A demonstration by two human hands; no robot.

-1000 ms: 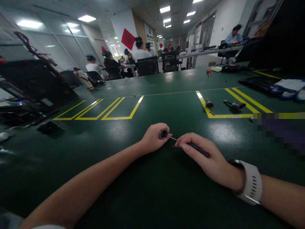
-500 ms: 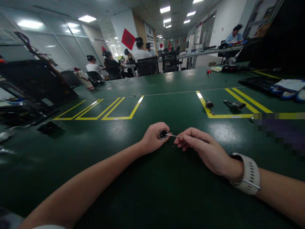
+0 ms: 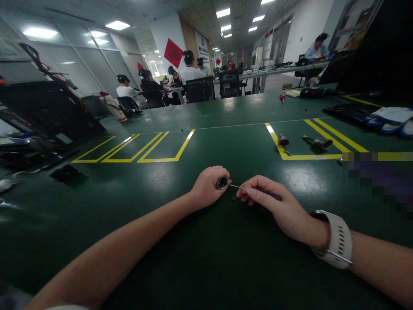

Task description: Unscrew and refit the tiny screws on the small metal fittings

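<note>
My left hand (image 3: 209, 187) is closed round a cup-shaped metal hole saw (image 3: 221, 183), its hollow mouth turned toward me. In my right hand (image 3: 269, 200), pinched between thumb and fingers, is a thin screwdriver (image 3: 236, 186) with a dark handle. Its shaft points left, and the tip is at the rim of the mouth; whether it touches I cannot tell. A tiny dark ring-like piece (image 3: 233, 198) lies on the green table (image 3: 206, 258) just below the shaft.
Inside the right yellow tape frame lie a second hole saw (image 3: 319, 143), a smaller cup-shaped metal part (image 3: 283, 140) and small bits (image 3: 288, 153). White-and-blue gloves (image 3: 390, 119) rest at the right. A black object (image 3: 67, 173) sits at the left. Several people sit at tables beyond.
The screwdriver tip has drawn back to the right, from inside the hole saw's mouth to its rim. The hole saw has shifted slightly right and tilted a little.
</note>
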